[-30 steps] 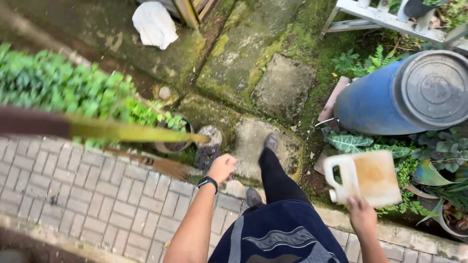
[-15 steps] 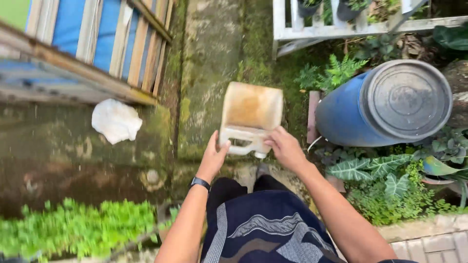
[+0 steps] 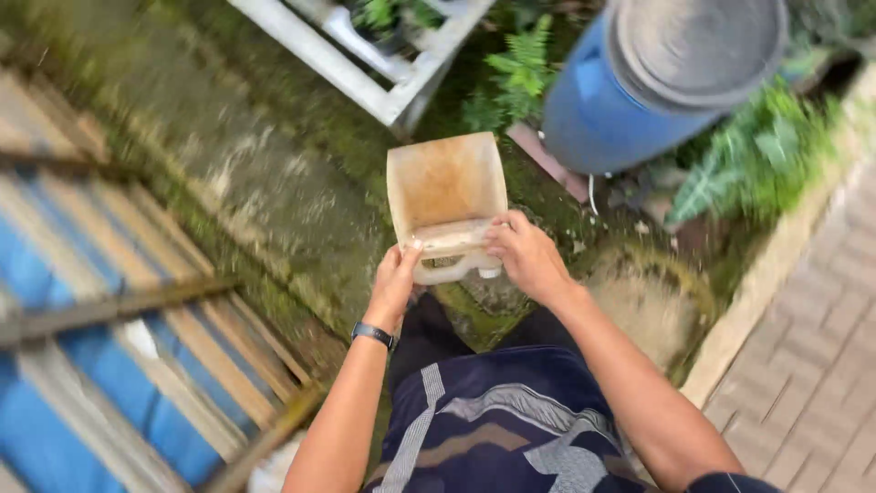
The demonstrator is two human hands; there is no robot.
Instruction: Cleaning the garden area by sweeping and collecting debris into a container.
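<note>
Both hands are holding a stained white jug (image 3: 445, 196) out over the mossy ground, the left hand (image 3: 394, 285) closing its grip on the handle end while the right hand (image 3: 523, 257) is clamping the other side, steadying it near the blue barrel (image 3: 602, 114).

A blue barrel (image 3: 598, 114) with a grey lid (image 3: 698, 41) stands at the upper right of the frame, ferns (image 3: 516, 68) just to its left and broad-leaved plants (image 3: 762, 151) to its right. A white wooden rack (image 3: 365, 78) with potted plants crosses the top centre. Mossy concrete (image 3: 237, 183) fills the upper left, wooden slats over blue (image 3: 100, 347) the lower left, and brick paving (image 3: 812, 365) the lower right.
</note>
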